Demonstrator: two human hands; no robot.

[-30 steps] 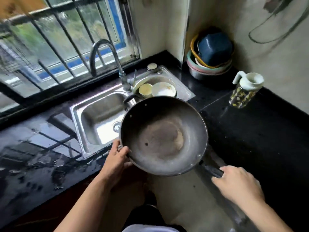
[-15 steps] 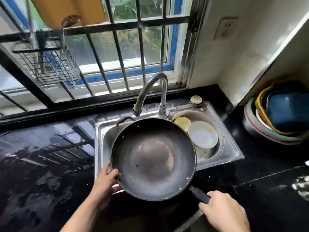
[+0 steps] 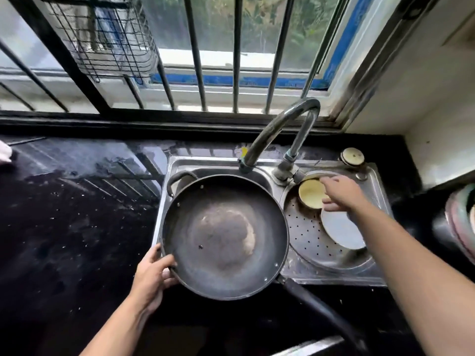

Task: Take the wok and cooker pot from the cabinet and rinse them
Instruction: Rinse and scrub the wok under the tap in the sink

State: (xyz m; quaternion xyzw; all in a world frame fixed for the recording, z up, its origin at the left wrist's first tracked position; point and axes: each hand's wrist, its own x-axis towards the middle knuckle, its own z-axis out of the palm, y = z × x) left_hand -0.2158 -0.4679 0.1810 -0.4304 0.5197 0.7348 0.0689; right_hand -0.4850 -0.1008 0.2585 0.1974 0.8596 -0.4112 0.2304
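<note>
The dark round wok [image 3: 223,237] rests over the left basin of the steel sink [image 3: 372,276], right under the spout of the curved faucet [image 3: 280,124]. Its long black handle [image 3: 316,307] points toward the near right and nothing holds it. My left hand [image 3: 151,276] grips the wok's near-left rim. My right hand [image 3: 339,192] hovers with fingers spread over the right drainer basin, above a small yellow bowl [image 3: 309,194] and close to the faucet base. No cooker pot is in view.
A white plate [image 3: 341,232] lies in the perforated right basin. The wet black countertop [image 3: 72,227] runs to the left. Stacked bowls [image 3: 462,222] sit at the right edge. A barred window and a hanging wire basket [image 3: 102,37] are behind the sink.
The wok has come to rest over the left basin. My right hand has let go of the long handle and reached up over the right basin near the faucet. The view has shifted right.
</note>
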